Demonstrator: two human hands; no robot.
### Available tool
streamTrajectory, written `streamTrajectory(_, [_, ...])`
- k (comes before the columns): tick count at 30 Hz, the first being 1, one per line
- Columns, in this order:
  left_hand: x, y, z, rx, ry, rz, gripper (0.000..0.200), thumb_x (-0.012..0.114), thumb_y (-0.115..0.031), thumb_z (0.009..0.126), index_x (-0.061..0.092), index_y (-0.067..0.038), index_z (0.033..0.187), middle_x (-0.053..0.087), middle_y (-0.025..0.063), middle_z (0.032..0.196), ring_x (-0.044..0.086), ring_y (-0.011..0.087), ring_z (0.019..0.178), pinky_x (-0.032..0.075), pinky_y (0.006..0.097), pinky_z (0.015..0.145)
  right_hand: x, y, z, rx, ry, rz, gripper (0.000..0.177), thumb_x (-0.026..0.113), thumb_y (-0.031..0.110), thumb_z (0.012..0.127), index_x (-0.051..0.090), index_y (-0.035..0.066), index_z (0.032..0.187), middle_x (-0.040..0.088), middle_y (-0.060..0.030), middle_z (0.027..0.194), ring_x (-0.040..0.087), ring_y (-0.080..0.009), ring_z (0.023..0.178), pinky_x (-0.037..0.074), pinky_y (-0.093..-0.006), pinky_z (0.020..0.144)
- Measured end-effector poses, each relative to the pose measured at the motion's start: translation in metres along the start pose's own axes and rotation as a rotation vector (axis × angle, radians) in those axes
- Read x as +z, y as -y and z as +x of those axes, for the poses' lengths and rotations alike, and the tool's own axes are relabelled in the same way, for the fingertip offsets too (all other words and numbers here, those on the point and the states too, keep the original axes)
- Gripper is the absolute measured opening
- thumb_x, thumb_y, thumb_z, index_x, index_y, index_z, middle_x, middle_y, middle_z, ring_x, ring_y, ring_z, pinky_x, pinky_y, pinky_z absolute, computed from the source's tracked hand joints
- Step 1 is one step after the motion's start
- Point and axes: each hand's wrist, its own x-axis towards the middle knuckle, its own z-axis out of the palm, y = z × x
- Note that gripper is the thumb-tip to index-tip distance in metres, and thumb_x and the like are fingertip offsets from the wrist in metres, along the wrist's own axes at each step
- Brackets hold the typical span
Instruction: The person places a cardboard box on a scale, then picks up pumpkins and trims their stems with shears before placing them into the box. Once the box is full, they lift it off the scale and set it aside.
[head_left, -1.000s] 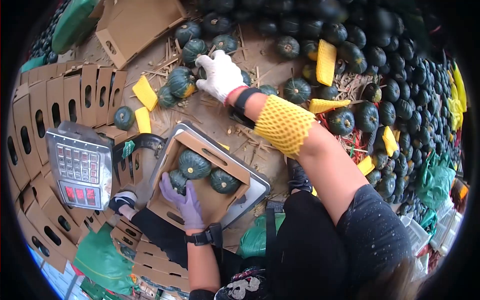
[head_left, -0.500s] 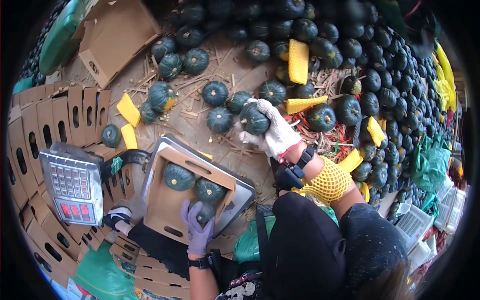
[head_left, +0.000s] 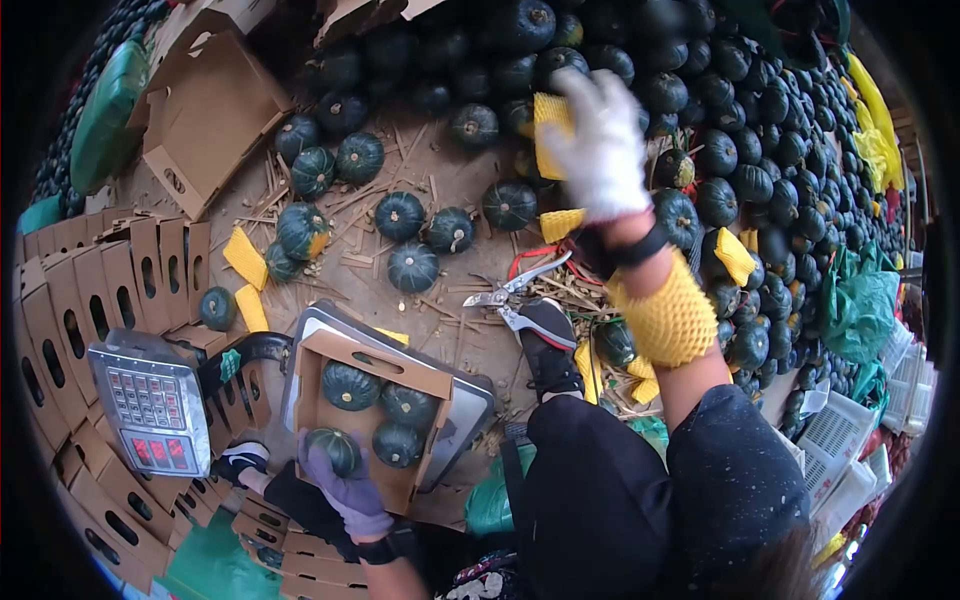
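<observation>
My left hand [head_left: 352, 492], in a purple glove, grips a dark green kabocha squash [head_left: 334, 451] at the near left of an open cardboard box [head_left: 345, 345]. Three more squashes sit in the box, one of them [head_left: 398, 443] just right of the held one. Beneath the box is the metal platform of a scale [head_left: 470, 395]. My right hand [head_left: 603, 150], in a white glove and a little blurred, reaches out over the squash pile with fingers spread. It overlaps a yellow foam net sleeve [head_left: 550, 125] and shows no squash in it.
Pruning shears [head_left: 515, 290] lie on the floor near my shoe [head_left: 550, 345]. Loose squashes [head_left: 413, 267] stand on the littered floor, with a big heap [head_left: 760, 185] at right. The scale's display [head_left: 150, 400] and rows of folded boxes [head_left: 90, 300] line the left.
My right hand no longer has its squash and has moved up to the pile. My left hand has shifted left and now holds a squash; the box contains one more. The shears have come into view.
</observation>
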Motion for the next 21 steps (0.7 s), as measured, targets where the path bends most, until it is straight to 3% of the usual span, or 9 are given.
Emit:
streamTrajectory(3, [-0.004,0.005,0.018,-0.061,-0.182,0.252,0.063,0.058,-0.044,0.103,0.035,-0.017,0.155,0.035,0.0081,0.154,0.047,0.0284,0.134,0.051,0.0423,0.100,0.029,-0.102,0.023,0.144,0.361,-0.039,0.068,0.078,0.029,0.076,0.056,0.025,0.141,0.058,-0.0168,0.136,0.058,-0.0392,0.125,0.051,-0.0470,0.103])
streamTrajectory(5, [-0.010,0.034,0.034,-0.011,-0.259,0.382,0.076,0.055,-0.048,0.104,0.019,-0.015,0.162,0.026,0.0115,0.161,0.035,0.0298,0.145,0.032,0.0502,0.119,0.024,-0.108,0.025,0.146,0.374,-0.037,0.070,0.079,0.031,0.074,0.056,0.024,0.140,0.059,-0.0177,0.133,0.060,-0.0396,0.122,0.052,-0.0457,0.102])
streamTrajectory(10, [0.029,0.040,0.039,0.017,-0.273,0.376,0.085,0.057,-0.042,0.105,0.008,-0.007,0.164,0.018,0.0188,0.166,0.026,0.0305,0.152,0.026,0.0435,0.124,-0.016,-0.091,0.006,0.204,0.527,0.071,0.073,0.083,0.036,0.067,0.060,0.013,0.132,0.068,-0.0206,0.120,0.066,-0.0403,0.112,0.053,-0.0458,0.098])
streamTrajectory(12, [0.034,0.037,0.038,0.218,-0.336,0.773,0.083,0.061,-0.032,0.104,0.010,-0.005,0.164,0.017,0.0179,0.167,0.025,0.0292,0.152,0.026,0.0429,0.124,-0.038,-0.067,-0.009,0.366,0.597,0.183,0.069,0.084,0.036,0.068,0.061,0.011,0.129,0.071,-0.0207,0.112,0.070,-0.0376,0.107,0.055,-0.0432,0.095])
streamTrajectory(14, [0.069,0.011,0.020,0.376,-0.334,0.922,0.081,0.063,-0.026,0.103,0.012,-0.004,0.163,0.017,0.0181,0.167,0.026,0.0302,0.152,0.024,0.0445,0.125,-0.040,-0.054,-0.039,0.652,0.738,0.733,0.059,0.085,0.029,0.074,0.063,0.004,0.123,0.073,-0.0106,0.104,0.069,-0.0197,0.099,0.055,-0.0334,0.090])
streamTrajectory(17, [0.101,-0.005,0.003,0.500,0.105,0.441,0.080,0.064,-0.024,0.103,0.014,-0.003,0.162,0.018,0.0204,0.167,0.027,0.0304,0.152,0.019,0.0478,0.126,-0.049,-0.002,-0.079,0.923,0.867,1.282,0.058,0.079,0.022,0.085,0.054,-0.001,0.133,0.067,-0.0095,0.122,0.065,-0.0172,0.106,0.053,-0.0345,0.096])
streamTrajectory(18, [0.113,-0.009,-0.001,0.501,0.106,0.442,0.080,0.064,-0.024,0.103,0.014,-0.003,0.162,0.018,0.0204,0.167,0.027,0.0304,0.152,0.019,0.0478,0.126,-0.048,0.014,-0.099,0.752,0.840,1.437,0.056,0.079,0.026,0.089,0.054,0.001,0.133,0.063,-0.0113,0.131,0.062,-0.0185,0.116,0.050,-0.0365,0.102])
streamTrajectory(20, [0.146,-0.020,-0.006,0.111,0.440,-0.485,0.081,0.064,-0.035,0.101,0.019,-0.006,0.162,0.031,0.0194,0.163,0.037,0.0324,0.147,0.033,0.0462,0.121,-0.082,0.041,-0.090,0.345,1.262,1.546,0.051,0.073,0.031,0.096,0.058,0.002,0.134,0.064,-0.0107,0.131,0.060,-0.0233,0.124,0.047,-0.0405,0.107])
streamTrajectory(21, [0.149,-0.032,-0.011,0.062,0.338,-0.177,0.081,0.064,-0.042,0.100,0.023,-0.010,0.162,0.038,0.0179,0.159,0.043,0.0345,0.143,0.042,0.0477,0.113,-0.080,0.037,-0.092,0.080,1.294,1.500,0.046,0.073,0.032,0.096,0.062,0.003,0.130,0.065,-0.0111,0.128,0.061,-0.0246,0.122,0.047,-0.0409,0.106])
